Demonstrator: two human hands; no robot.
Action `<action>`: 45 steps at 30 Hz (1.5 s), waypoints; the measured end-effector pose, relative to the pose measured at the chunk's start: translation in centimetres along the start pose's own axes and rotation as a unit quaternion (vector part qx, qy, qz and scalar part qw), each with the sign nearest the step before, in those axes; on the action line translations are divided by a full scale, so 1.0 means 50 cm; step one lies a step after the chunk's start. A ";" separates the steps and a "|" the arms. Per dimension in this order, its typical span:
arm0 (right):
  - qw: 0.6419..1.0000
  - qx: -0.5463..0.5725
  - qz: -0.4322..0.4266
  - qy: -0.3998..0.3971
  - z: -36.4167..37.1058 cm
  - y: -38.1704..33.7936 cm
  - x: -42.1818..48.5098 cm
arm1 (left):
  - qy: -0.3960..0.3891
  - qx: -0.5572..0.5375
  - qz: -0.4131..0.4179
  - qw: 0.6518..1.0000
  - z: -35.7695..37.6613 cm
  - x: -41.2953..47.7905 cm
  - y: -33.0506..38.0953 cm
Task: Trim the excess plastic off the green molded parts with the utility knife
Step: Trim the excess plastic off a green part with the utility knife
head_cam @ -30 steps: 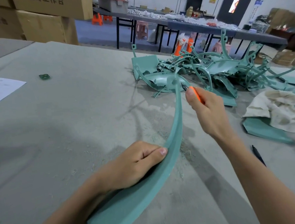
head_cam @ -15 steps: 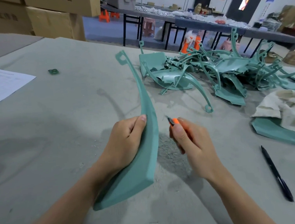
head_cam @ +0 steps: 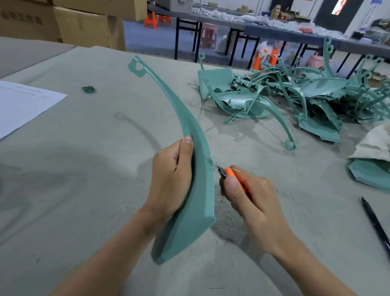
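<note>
A long curved green molded part (head_cam: pixel 189 153) stands on its wide end on the table, its thin tip with a loop pointing up and away. My left hand (head_cam: pixel 172 180) grips its left edge near the middle, thumb along the face. My right hand (head_cam: pixel 247 195) holds an orange utility knife (head_cam: pixel 230 172), whose blade tip touches the part's right edge just above my fist. A pile of several more green parts (head_cam: pixel 303 100) lies at the far right of the table.
A black pen (head_cam: pixel 383 235) lies at the right. A crumpled cloth (head_cam: pixel 387 147) covers a flat green piece (head_cam: pixel 380 178). A sheet of paper (head_cam: pixel 9 107) is at the far left, with a small green scrap (head_cam: pixel 88 89) beyond. Plastic shavings dot the table.
The part was swung from lying toward the pile to standing upright at centre. My right hand came back from the far tip and brought the blade against the part's right edge.
</note>
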State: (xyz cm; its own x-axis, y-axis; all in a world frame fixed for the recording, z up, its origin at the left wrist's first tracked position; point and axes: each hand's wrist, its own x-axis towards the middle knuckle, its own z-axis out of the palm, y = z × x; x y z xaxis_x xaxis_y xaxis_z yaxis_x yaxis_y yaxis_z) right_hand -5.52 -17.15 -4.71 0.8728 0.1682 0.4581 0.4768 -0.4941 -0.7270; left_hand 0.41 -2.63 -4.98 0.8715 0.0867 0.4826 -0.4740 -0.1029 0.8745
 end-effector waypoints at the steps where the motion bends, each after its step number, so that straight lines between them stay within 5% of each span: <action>1: 1.000 0.014 0.008 -0.001 -0.001 0.000 0.001 | -0.003 -0.004 0.000 1.000 0.003 -0.003 0.001; 14: 0.999 0.049 -0.009 0.014 0.013 -0.017 0.001 | 0.016 -0.062 -0.038 0.997 0.008 -0.010 0.018; 31: 0.996 0.038 0.035 0.072 -0.012 0.001 0.026 | -0.057 -0.049 -0.019 0.997 0.026 -0.028 0.038; 39: 0.998 0.027 -0.036 0.041 -0.001 -0.019 0.003 | -0.021 -0.073 -0.035 0.997 0.006 -0.017 0.035; 45: 0.997 0.056 0.031 0.054 -0.010 -0.003 0.012 | -0.069 -0.026 -0.009 0.997 0.013 -0.028 0.035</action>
State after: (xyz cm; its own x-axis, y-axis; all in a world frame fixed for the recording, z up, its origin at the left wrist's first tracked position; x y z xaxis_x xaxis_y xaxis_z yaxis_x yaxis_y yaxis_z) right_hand -5.11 -17.41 -4.05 0.8876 0.0450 0.4585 0.4363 -0.4018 -0.8051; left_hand -1.57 -3.57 -4.17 0.8872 -0.0501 0.4586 -0.4609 -0.0505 0.8860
